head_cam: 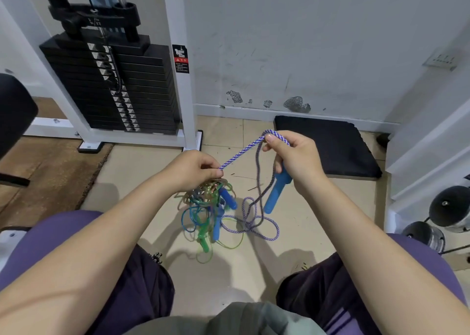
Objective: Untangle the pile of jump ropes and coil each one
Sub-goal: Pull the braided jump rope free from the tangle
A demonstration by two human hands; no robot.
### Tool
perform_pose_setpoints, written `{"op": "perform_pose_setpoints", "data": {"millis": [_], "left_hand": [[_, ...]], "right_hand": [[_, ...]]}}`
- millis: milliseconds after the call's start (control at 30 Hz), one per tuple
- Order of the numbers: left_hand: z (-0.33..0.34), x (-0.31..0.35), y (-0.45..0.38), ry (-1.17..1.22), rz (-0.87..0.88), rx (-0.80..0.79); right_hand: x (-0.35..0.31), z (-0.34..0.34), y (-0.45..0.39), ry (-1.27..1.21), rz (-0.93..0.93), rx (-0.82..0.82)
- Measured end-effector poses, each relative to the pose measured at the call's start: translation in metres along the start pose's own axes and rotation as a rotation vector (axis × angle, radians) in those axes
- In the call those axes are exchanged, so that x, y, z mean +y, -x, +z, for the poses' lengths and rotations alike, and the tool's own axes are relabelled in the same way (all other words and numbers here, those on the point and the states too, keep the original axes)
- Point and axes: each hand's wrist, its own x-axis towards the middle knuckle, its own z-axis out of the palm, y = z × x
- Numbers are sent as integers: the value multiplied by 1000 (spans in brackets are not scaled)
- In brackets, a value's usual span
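Note:
A blue-and-white braided jump rope (244, 150) runs taut between my two hands. My left hand (193, 169) pinches one end of that stretch, just above the pile. My right hand (296, 156) grips the rope's bend and its blue handle (276, 193), which points down. The rest of this rope hangs and loops on the floor (254, 226). Under my left hand lies a tangled pile of thin green, blue and brownish ropes (206, 207) with a blue handle (229, 198) and a green handle (203, 239) in it.
I sit with my knees either side of the pile on a beige tiled floor (152, 172). A weight-stack machine (114, 85) stands at the back left, a black mat (328, 146) at the back right, dumbbells (447, 207) at the right, a brown rug (50, 172) at the left.

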Motion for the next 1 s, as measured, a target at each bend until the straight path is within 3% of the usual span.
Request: {"op": "perform_pose_setpoints", "data": {"millis": [133,333,467,567,700,833,1000], "left_hand": [[4,4,2,45,38,2],[9,16,9,247,109,-172],[2,15,9,364,56,-162],[-3,15,12,410,26,-175],[-7,17,14,206,56,-159],[-5,16,12,-3,195,-6],[-11,10,12,-94,327,98]], "right_hand": [[-2,-4,-3,18,-38,-93],[4,18,13,147,105,-517],[3,16,12,315,138,-584],[1,14,11,330,148,-536],[5,11,5,309,148,-426],[15,11,1,314,182,-321],[24,2,-11,306,192,-17]]}}
